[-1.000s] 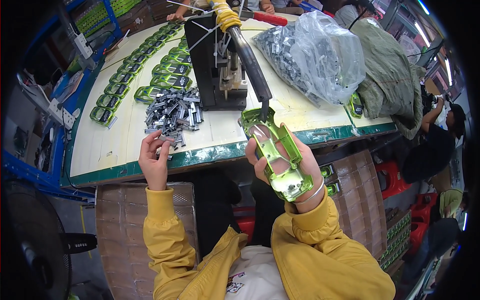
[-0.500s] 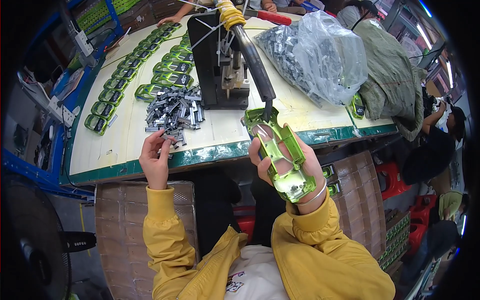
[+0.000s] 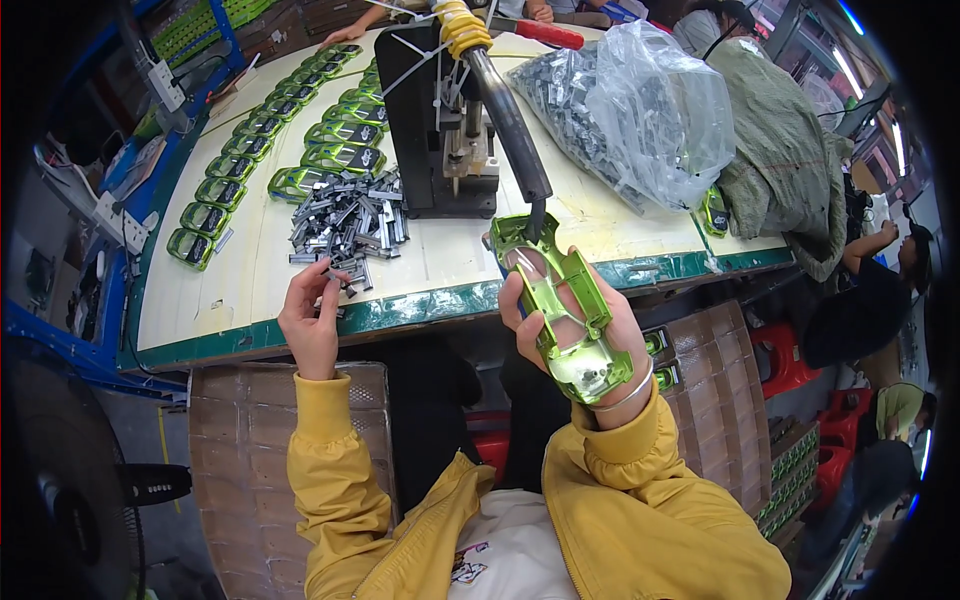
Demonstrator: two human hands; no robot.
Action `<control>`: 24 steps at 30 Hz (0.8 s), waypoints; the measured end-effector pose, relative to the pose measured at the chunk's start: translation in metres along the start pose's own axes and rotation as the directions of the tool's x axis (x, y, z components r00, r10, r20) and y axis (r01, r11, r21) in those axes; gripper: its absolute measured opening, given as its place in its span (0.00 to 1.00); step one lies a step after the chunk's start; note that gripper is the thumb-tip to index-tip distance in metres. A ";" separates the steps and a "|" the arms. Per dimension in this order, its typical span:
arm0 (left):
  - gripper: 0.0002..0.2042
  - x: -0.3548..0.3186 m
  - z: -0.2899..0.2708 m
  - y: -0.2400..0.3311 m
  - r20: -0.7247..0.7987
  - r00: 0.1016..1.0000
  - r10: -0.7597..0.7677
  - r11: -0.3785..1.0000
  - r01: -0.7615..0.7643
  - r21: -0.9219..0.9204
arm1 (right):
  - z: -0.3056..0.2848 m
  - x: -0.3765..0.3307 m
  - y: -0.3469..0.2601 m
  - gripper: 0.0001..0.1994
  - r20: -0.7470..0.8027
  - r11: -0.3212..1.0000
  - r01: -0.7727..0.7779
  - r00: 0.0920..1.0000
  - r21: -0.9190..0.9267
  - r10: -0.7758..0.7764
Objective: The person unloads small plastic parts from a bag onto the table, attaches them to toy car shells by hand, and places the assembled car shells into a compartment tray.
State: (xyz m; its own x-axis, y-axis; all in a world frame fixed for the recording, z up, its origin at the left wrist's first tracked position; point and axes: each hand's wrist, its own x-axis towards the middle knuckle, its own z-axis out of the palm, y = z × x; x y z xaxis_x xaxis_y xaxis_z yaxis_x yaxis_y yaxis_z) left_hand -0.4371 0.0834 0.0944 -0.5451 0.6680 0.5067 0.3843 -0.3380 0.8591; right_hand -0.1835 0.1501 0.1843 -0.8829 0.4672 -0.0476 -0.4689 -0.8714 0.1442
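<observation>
Green toy car shell (image 3: 560,310) sits mid-frame, gripped in your right hand (image 3: 585,345); your left hand (image 3: 313,318) pinches a small grey metal part (image 3: 335,272) at centre-left.

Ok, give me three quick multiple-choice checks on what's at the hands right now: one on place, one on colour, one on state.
1. Where is the pile of small grey metal parts?
A. On the table, left of the black press
B. Inside the clear bag
C. On the floor

2. What colour is the toy car shell in the right hand?
A. Red
B. Shiny green
C. Blue

3. What is the left hand doing?
A. Lying flat and empty
B. Gripping the press lever
C. Pinching a small grey piece at the table edge

Answers:
1 A, the heap lies on the table beside the black press.
2 B, the shell is glossy green.
3 C, its fingers close on a small grey piece near the pile.
</observation>
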 end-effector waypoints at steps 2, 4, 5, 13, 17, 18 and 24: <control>0.12 0.000 -0.002 0.002 -0.003 1.000 0.000 1.000 0.000 0.004 | 0.000 0.002 0.002 0.20 0.018 1.000 0.000 1.000 -0.019 0.001; 0.12 -0.001 -0.002 0.003 0.009 1.000 -0.001 1.000 0.001 0.004 | -0.006 0.005 0.000 0.20 -0.009 0.998 0.029 1.000 -0.054 -0.030; 0.12 -0.001 -0.003 0.002 -0.015 1.000 -0.006 1.000 0.006 -0.005 | -0.010 0.006 -0.001 0.20 -0.037 0.994 0.050 0.998 -0.092 -0.053; 0.14 0.000 0.006 -0.006 -0.038 0.998 -0.057 0.998 0.057 0.002 | -0.056 -0.045 -0.024 0.19 -0.120 0.914 0.215 0.956 -0.344 -0.269; 0.12 0.005 -0.013 -0.018 -0.061 0.998 -0.031 0.995 0.037 0.098 | -0.073 -0.102 -0.031 0.25 -0.121 0.488 0.469 0.618 -0.736 -0.777; 0.12 0.005 -0.010 -0.016 -0.051 0.999 0.009 0.997 -0.005 0.079 | -0.085 -0.122 -0.041 0.30 -0.074 0.392 0.466 0.566 -0.793 -0.821; 0.11 0.010 -0.007 -0.006 -0.145 0.985 -0.097 0.994 0.103 0.034 | -0.226 -0.231 -0.123 0.28 -0.073 0.084 -0.063 -0.165 -0.994 -0.984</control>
State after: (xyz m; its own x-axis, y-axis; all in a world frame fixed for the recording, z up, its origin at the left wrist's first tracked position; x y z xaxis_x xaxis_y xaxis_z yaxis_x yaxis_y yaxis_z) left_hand -0.4499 0.0875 0.0949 -0.6821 0.5947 0.4256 0.3508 -0.2447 0.9039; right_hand 0.0729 0.1158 -0.0461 0.6050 0.7691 -0.2062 -0.0100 -0.2516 -0.9678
